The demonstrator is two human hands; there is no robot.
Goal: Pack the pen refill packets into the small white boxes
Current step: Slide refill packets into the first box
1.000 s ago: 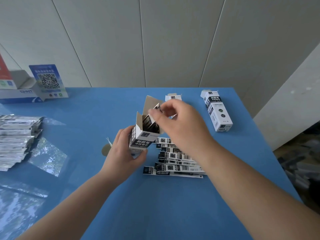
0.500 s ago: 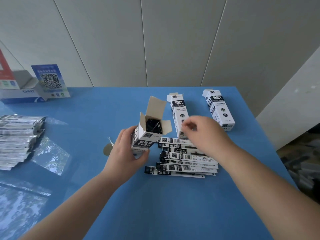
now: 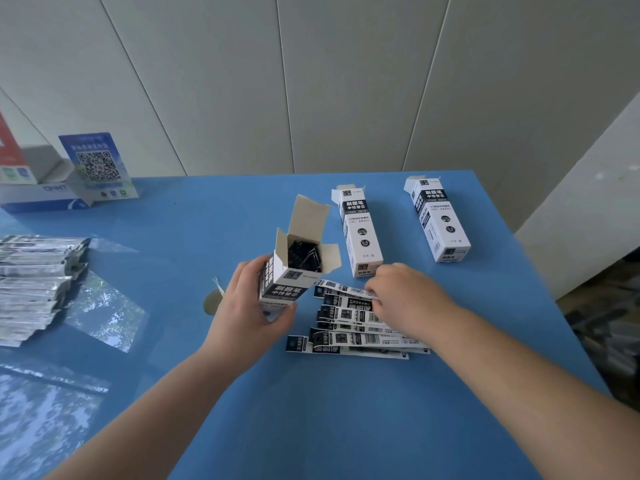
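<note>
Blue bench [image 3: 346, 427] fills the view, wall panels behind. Far left: QR sign [image 3: 97, 166] and a low carton [image 3: 38, 199]. Left edge: big stack of silvery packets [image 3: 33, 285], untouched. Far right of centre: two white boxes [image 3: 360, 230] [image 3: 438, 220] lying flat, top flaps look tucked, likely already packed. Centre: open box [image 3: 294, 271] held tilted off the bench, flaps up, dark refill ends visible inside, so partly filled. Left hand [image 3: 249, 313] has its grip wrapped round the lower half of that box. Just right of it, a fanned pile of refill packets [image 3: 353, 323] on the bench, several left. Right hand [image 3: 405, 299] is over the pile, fingertips pinching the top packet [image 3: 341, 289] at the far end. Judgement: mid-task, one box underway, loose pile plus left stack still to go.
</note>
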